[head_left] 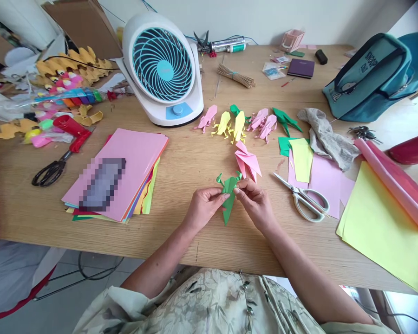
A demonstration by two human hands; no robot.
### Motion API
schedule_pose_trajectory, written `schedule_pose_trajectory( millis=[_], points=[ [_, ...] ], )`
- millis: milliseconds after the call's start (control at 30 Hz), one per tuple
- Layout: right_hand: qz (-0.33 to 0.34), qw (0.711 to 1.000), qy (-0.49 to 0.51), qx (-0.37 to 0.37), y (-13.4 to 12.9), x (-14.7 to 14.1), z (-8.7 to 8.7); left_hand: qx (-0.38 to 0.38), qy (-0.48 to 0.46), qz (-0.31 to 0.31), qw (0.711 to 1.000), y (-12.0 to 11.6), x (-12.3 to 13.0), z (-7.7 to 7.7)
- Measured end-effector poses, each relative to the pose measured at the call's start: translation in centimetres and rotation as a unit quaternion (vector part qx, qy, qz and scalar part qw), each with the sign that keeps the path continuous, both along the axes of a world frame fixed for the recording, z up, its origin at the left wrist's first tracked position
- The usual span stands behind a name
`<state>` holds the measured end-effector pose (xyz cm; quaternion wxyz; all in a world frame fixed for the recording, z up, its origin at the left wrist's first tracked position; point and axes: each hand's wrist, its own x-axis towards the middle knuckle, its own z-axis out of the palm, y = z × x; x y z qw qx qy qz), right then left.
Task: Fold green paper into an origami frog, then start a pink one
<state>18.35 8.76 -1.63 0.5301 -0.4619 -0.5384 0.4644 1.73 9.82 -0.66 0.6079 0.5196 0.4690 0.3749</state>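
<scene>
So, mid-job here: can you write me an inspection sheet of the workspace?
Surface: light wooden table, crowded toward the back and both sides.
Job's things: green paper figure, partly covered by the hands; pink paper figure just beyond; row of folded figures farther back; white-handled scissors at right, partly over pink paper.
Clutter: fan, paper stack with a pixelated item on top, black-handled scissors, teal bag, grey cloth.
Fingers: left fingers and right fingers both pinch the green paper figure.
Cables: some along the wall behind the table.
Surroundings: another person, partly in view at left.
</scene>
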Motion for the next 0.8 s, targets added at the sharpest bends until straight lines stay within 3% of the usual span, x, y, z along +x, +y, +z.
schedule_pose_trajectory(
  millis=[133,200,333,433,533,667,800],
  points=[
    [-0.024,0.999,0.021,-0.021,-0.1,-0.4,-0.2,0.038,0.036,0.016,0.998,-0.3,0.2,-0.2],
    [-0.029,0.998,0.044,-0.025,-0.4,-0.7,-0.4,0.093,0.075,0.04,0.992,-0.5,0.4,-0.2],
    [-0.026,0.999,0.039,0.004,-0.8,-0.8,-0.6,0.274,0.17,0.069,0.944,-0.9,0.2,0.2],
    [-0.017,0.999,0.006,0.033,-0.8,-0.5,-0.4,0.343,0.177,0.054,0.921,-0.9,-0.1,0.5],
    [-0.002,0.999,-0.006,0.047,-0.8,-0.4,-0.3,0.317,0.144,0.045,0.936,-0.8,-0.3,0.5],
    [0.025,0.999,0.047,0.0,-0.7,-0.6,0.1,0.199,0.101,0.028,0.974,-0.4,-0.4,0.1],
    [-0.05,0.995,0.088,-0.014,-0.4,-0.3,0.8,0.094,0.059,0.023,0.994,-0.3,-0.4,-0.4]
  ],
)
